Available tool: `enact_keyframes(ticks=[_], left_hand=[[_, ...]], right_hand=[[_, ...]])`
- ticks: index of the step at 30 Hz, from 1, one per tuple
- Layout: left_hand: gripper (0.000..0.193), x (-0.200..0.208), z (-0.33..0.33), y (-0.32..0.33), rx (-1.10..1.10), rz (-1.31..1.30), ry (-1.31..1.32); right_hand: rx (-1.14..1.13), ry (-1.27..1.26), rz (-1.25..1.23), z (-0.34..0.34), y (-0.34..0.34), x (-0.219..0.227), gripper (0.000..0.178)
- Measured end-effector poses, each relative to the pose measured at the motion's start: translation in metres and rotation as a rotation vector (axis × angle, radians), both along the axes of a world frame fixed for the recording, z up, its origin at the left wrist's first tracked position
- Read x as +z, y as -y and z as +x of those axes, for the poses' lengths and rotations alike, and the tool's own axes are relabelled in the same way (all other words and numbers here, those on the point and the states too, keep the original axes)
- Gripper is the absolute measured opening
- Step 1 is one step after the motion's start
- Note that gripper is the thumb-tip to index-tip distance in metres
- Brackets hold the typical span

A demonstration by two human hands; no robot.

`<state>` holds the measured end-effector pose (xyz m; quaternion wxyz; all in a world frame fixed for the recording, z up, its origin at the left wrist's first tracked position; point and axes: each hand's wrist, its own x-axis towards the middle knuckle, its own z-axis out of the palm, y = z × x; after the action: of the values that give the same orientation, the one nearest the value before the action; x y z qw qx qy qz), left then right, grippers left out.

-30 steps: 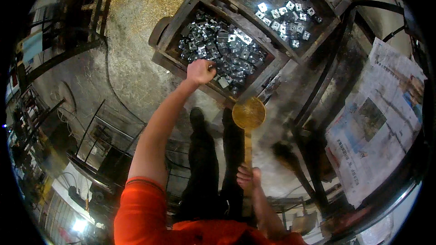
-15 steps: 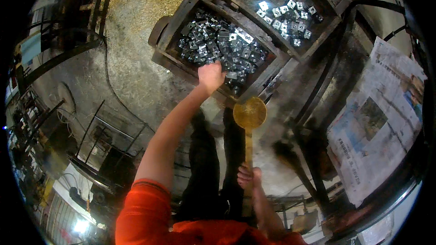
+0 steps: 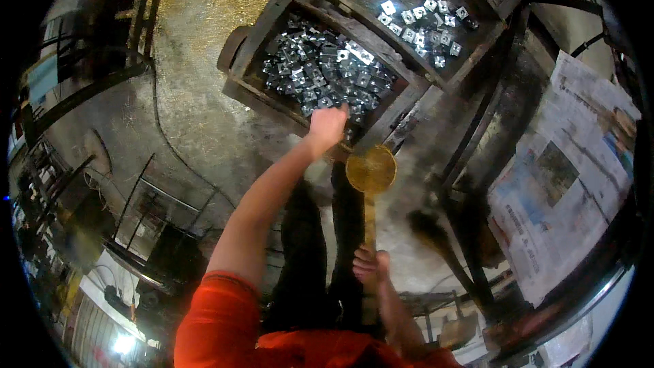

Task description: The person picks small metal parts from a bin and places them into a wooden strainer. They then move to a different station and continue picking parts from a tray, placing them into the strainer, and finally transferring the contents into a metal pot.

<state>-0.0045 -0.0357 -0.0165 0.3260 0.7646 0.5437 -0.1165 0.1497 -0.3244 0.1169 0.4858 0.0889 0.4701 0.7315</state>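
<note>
The concrete floor (image 3: 197, 85) underlies the work area. A dark tray (image 3: 402, 112) stands ahead of the person; a divider splits it into a near compartment and a far compartment, the latter toward the upper right. A printed paper sheet (image 3: 562, 197) is located at the right, well apart from both hands.

A yellow tool (image 3: 371, 170) with a round head and a long, straight handle points away from the body. Its head appears just beside the tray's near corner. The right hand (image 3: 371, 266) is closed around the handle; this grip carries the tool only.

The left hand (image 3: 328, 126) is at the near edge of the near compartment, back of the hand toward the camera. Its fingers are mostly hidden, so whether this grip holds a part cannot be told. Step in hand, by judgement: handling parts at the edge of the heap, tool held aside. The next move calls for a fingertip pinch on one loose part, with the tool kept steady.

The metal parts (image 3: 327, 71) fill the near compartment in a loose heap: small, blocky, silver to dark grey, at mixed angles. The square pieces (image 3: 409, 17) in the far compartment are brighter and scattered; several show a dark round hole.
</note>
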Motion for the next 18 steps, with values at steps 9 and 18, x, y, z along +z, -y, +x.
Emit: enact_keyframes(ticks=[9,18], left_hand=[[0.033,-0.011,-0.027,-0.006,0.248,-0.141,0.310],[0.048,0.010,-0.062,-0.009,0.664,-0.467,0.723]], right_hand=[[0.174,0.101,-0.142,0.011,-0.003,0.011,0.020],[0.155,0.088,-0.175,0.011,-0.006,0.015,0.020]])
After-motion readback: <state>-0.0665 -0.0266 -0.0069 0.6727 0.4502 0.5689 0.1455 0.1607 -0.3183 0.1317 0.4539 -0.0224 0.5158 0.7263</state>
